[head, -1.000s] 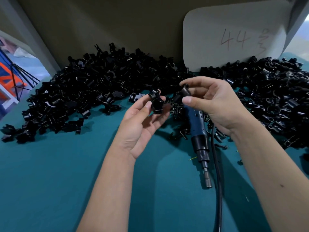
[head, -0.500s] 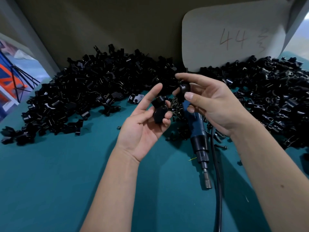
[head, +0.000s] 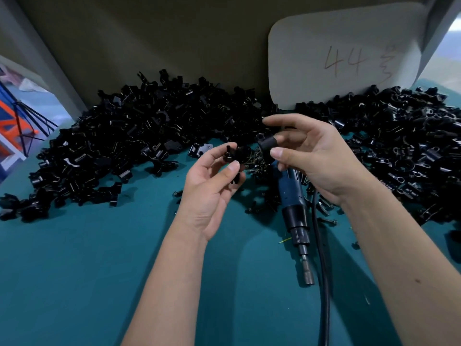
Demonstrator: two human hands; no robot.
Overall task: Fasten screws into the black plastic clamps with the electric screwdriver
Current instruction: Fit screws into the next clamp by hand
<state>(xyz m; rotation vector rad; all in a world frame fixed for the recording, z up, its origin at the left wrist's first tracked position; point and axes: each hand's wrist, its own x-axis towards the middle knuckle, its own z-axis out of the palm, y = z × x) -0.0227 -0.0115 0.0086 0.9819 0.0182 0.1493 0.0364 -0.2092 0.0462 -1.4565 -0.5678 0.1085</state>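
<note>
Holding a black clamp piece (head: 237, 156) in the left hand (head: 212, 191), thumb + fingers curled round it, just left of the electric screwdriver (head: 294, 211). Right hand (head: 316, 158) pinches another clamp part (head: 266, 144) btw thumb and fingers, right above the driver's blue body. Driver lies flat on the teal table (head: 87, 270), bit pointing toward the person, cord (head: 323, 270) alongside. Loose screws (head: 257, 162) just behind the driver, w/ clamp piles (head: 139, 141) further behind it on both sides.
</note>
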